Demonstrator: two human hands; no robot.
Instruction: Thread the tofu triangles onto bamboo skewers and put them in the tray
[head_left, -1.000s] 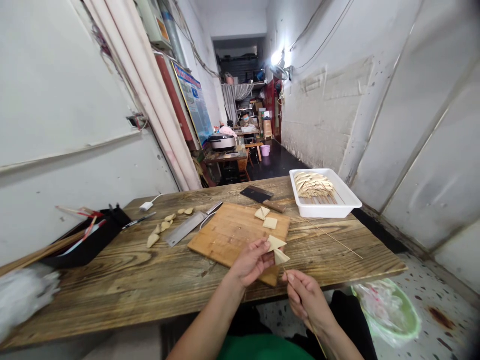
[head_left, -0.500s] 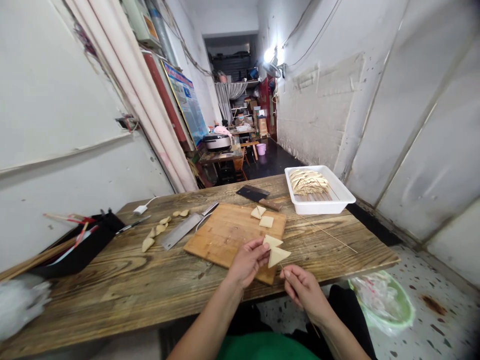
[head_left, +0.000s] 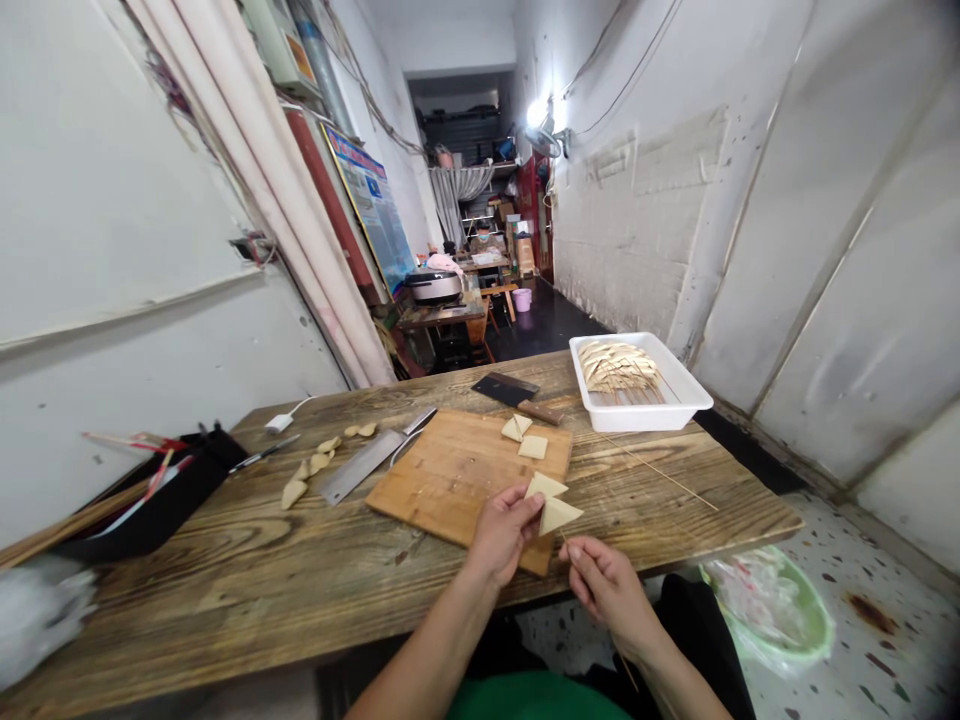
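My left hand (head_left: 504, 530) pinches pale triangular slices (head_left: 559, 515), which look like tofu, over the near right corner of the wooden cutting board (head_left: 435, 470). My right hand (head_left: 604, 578) is closed on a thin skewer (head_left: 628, 672); its tip end meets the lower slice, and its long tail runs down below the hand. How far it goes into the slices is hidden. More cut pale pieces (head_left: 532, 447) lie at the board's far right. Left of the board rests a cleaver (head_left: 364, 465), with a row of pale pieces (head_left: 295, 493) beyond it.
A white tray (head_left: 637, 415) of skewered slices stands at the table's far right, near a loose skewer (head_left: 667, 473). Behind the board lies a dark-bladed knife (head_left: 504, 388). At left is a black box (head_left: 150, 515) of sticks; a green bin (head_left: 814, 625) stands on the floor.
My left hand and the slices have shifted very slightly to the right. The right hand keeps its grip on the skewer, almost unmoved.
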